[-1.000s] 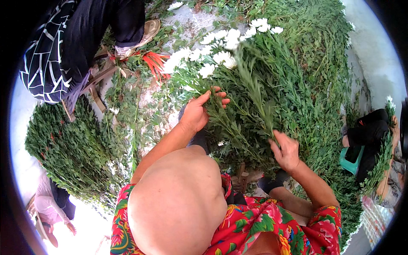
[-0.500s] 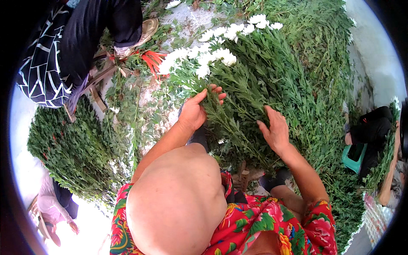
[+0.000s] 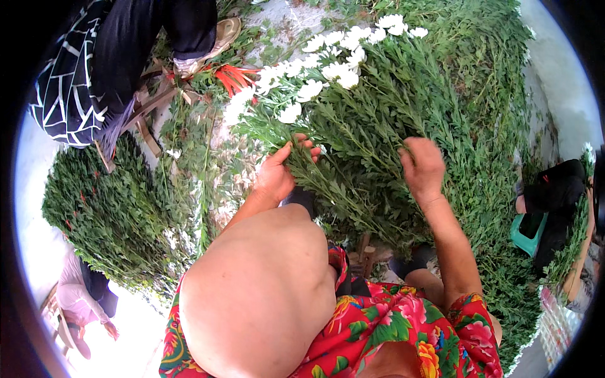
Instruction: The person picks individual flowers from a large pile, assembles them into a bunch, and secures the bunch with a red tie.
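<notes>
My left hand (image 3: 283, 160) has its thumb over a bunch of leafy green stems (image 3: 321, 170) and its fingers curled beneath, holding them just below white chrysanthemum heads (image 3: 309, 89). Over the wide spread of dark green stems to the right, my right hand (image 3: 421, 165) is closed, fingers bent into the foliage; what they grip is hidden. More white blooms (image 3: 394, 25) top the spread along its upper side, and red strips (image 3: 233, 80) lie at its upper left.
A person's dark-trousered leg (image 3: 132, 44) is at upper left by wooden pieces (image 3: 148, 138). A leafy heap (image 3: 107, 201) lies left, with a pink-sleeved person (image 3: 82, 296) below. At right are another person's dark legs (image 3: 554, 189), a teal plastic stool (image 3: 526, 236) and a wall (image 3: 561, 88).
My left hand has shifted slightly down-left with the stems. My right hand has moved upward and slightly right, opened partway through and now curls into the foliage. The flower heads have spread out.
</notes>
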Motion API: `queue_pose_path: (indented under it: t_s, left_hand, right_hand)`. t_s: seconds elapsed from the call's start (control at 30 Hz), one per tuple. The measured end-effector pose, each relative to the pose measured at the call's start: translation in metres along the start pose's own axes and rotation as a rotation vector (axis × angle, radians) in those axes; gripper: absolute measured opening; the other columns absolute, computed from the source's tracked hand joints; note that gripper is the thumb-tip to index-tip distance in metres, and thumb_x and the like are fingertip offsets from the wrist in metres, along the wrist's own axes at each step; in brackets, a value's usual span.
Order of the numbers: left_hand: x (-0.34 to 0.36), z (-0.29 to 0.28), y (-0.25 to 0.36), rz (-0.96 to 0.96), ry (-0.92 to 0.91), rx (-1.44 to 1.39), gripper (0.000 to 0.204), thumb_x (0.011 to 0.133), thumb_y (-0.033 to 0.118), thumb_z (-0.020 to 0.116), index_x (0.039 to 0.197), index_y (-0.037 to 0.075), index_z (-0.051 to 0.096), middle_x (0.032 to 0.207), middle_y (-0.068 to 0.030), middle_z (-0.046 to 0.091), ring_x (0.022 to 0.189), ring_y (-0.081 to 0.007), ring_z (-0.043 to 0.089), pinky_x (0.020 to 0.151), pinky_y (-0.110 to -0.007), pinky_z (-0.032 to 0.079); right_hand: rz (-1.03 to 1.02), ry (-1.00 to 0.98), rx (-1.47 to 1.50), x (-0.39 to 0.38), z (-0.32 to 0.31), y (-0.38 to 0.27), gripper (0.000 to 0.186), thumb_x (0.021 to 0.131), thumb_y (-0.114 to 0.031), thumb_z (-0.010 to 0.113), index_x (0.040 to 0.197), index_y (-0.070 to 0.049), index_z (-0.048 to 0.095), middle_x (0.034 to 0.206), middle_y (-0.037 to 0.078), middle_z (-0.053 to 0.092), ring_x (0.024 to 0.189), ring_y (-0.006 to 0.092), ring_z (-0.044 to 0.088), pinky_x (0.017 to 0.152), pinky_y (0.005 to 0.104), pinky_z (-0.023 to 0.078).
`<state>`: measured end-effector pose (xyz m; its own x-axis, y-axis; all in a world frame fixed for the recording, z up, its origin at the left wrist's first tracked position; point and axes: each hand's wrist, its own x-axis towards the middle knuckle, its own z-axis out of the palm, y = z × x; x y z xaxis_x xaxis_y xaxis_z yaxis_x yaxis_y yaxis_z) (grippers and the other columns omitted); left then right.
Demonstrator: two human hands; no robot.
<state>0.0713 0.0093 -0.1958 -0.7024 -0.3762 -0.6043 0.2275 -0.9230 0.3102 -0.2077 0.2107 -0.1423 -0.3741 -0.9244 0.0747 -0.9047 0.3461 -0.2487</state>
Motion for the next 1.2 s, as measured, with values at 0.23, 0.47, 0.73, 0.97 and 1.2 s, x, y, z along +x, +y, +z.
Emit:
queue_pose_path:
  t_s: [0.23, 0.47, 0.73, 0.97, 1.2]
  left_hand:
    - [-0.001, -0.008, 0.001, 0.001, -0.058, -0.012, 0.041, 0.108, 0.027, 0.048, 0.140, 0.001, 0.050, 0.127, -0.0144, 0.064, 0.124, -0.0363, 0.060, 0.108, -0.049, 0.050]
    - [0.001, 0.001, 0.007, -0.015, -0.086, 0.022, 0.043, 0.106, 0.027, 0.050, 0.140, 0.000, 0.050, 0.130, -0.0150, 0.063, 0.126, -0.0367, 0.059, 0.109, -0.050, 0.048]
    - [0.029, 0.057, 0.014, 0.020, -0.168, 0.032, 0.044, 0.108, 0.023, 0.046, 0.145, 0.000, 0.049, 0.137, -0.0145, 0.061, 0.127, -0.0327, 0.059, 0.109, -0.048, 0.048]
    - [0.026, 0.079, 0.015, -0.096, -0.086, -0.077, 0.034, 0.107, 0.019, 0.051, 0.136, 0.003, 0.059, 0.131, -0.0122, 0.065, 0.120, -0.0281, 0.063, 0.105, -0.047, 0.051]
    - [0.038, 0.070, 0.007, -0.092, -0.021, -0.033, 0.029, 0.104, 0.021, 0.059, 0.126, 0.003, 0.064, 0.120, -0.0104, 0.071, 0.107, -0.0259, 0.069, 0.097, -0.045, 0.056]
  right_hand:
    - [0.057, -0.149, 0.005, -0.024, 0.044, -0.030, 0.024, 0.079, -0.015, 0.079, 0.094, -0.011, 0.060, 0.099, 0.007, 0.059, 0.099, 0.0321, 0.056, 0.083, 0.0424, 0.045]
    - [0.289, -0.125, 0.633, 0.007, -0.008, -0.023, 0.015, 0.093, -0.005, 0.068, 0.106, -0.001, 0.061, 0.086, 0.009, 0.066, 0.073, 0.0240, 0.062, 0.068, 0.0320, 0.050]
    - [0.339, -0.006, 0.905, 0.033, -0.014, -0.066, 0.029, 0.097, -0.005, 0.064, 0.124, 0.004, 0.062, 0.101, 0.005, 0.070, 0.091, 0.0106, 0.059, 0.083, 0.0278, 0.050]
    - [0.345, -0.009, 1.006, 0.027, 0.014, -0.090, 0.027, 0.094, -0.003, 0.067, 0.119, 0.004, 0.064, 0.096, 0.009, 0.071, 0.086, 0.0104, 0.060, 0.079, 0.0286, 0.051]
    - [0.272, -0.134, 0.863, 0.027, 0.004, -0.097, 0.019, 0.095, -0.007, 0.068, 0.112, 0.002, 0.064, 0.092, 0.010, 0.070, 0.080, 0.0140, 0.061, 0.075, 0.0306, 0.051]
